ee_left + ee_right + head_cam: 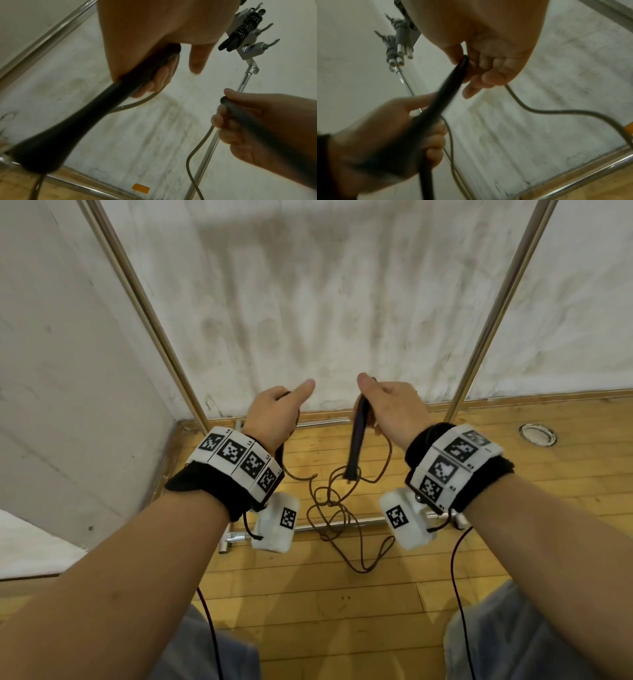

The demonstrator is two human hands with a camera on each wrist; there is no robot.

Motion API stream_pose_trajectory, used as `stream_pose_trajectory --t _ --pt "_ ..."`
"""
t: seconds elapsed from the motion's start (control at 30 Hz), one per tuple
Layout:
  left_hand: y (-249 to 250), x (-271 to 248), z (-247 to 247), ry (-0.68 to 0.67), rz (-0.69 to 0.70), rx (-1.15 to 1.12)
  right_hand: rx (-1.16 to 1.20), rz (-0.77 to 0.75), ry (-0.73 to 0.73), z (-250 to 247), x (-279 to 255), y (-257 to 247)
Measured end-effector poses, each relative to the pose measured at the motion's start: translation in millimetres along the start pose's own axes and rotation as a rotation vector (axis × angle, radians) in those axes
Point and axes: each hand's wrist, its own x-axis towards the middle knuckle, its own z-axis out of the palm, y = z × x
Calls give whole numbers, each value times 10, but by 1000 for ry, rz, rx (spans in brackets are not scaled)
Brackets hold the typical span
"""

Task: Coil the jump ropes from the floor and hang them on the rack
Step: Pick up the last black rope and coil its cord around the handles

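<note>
Chrome tubing frames everything: the tall metal clothes-style rack (pixel 161 337) stands against the stained white wall, and the person is right in front of it with a rope in hand. Left hand (pixel 274 414) is wrapped around one black tapered handle (pixel 82 119), fingers curled under it, forefinger poking forward. Right hand (pixel 394 409) grips the other black handle (pixel 358 440), which hangs down from the fist. So both ends are up off the boards!

The thin dark cord (pixel 337 508) between them is another story. It droops from both handles and lies in a loose tangle on the wooden floor (pixel 342 611), draped across the rack's low front crossbar (pixel 342 523). No neat loops yet that I can see, so I'd call this one barely started: handles gathered, coiling still to do, hanging still to do.

High on the rack, the wrist views show good news. A coiled black rope with two black handles (pixel 240 32) hangs from a grey hook bracket, and a bundle of grey-and-white handles (pixel 400 47) hangs there too. Two ropes seem to be up already, then, though how many hooks remain free I can't tell. No other rope shows on the floor near the rack.
</note>
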Motion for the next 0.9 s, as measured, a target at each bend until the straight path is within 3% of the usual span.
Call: stream_pose_trajectory --t 0.1,0.27,0.37,0.43,0.5,0.6,0.67,0.77,0.83,0.9 --pt "2 14 -33 59 -25 2 103 33 56 -134 106 32" --pt "6 22 -112 188 -9 -111 291 172 -54 -162 108 102" --pt "4 42 -119 216 11 -150 387 223 20 -183 118 79" --pt "14 46 -139 153 -4 -185 354 261 37 -188 126 59" --pt "15 16 -154 6 -2 -137 288 296 -27 -155 105 37" --pt "16 -87 -102 -234 91 176 378 288 -205 -3 -3 -42" --pt "34 -145 -33 -333 106 299 399 273 -238 99 -53 -75" --pt "48 -167 21 -361 223 528 378 268 -269 150 -93 -87" --pt "30 -175 30 -351 260 663 163 184 -318 154 -109 -45" --pt "6 -185 25 -354 263 698 -137 62 -237 150 -106 -7"
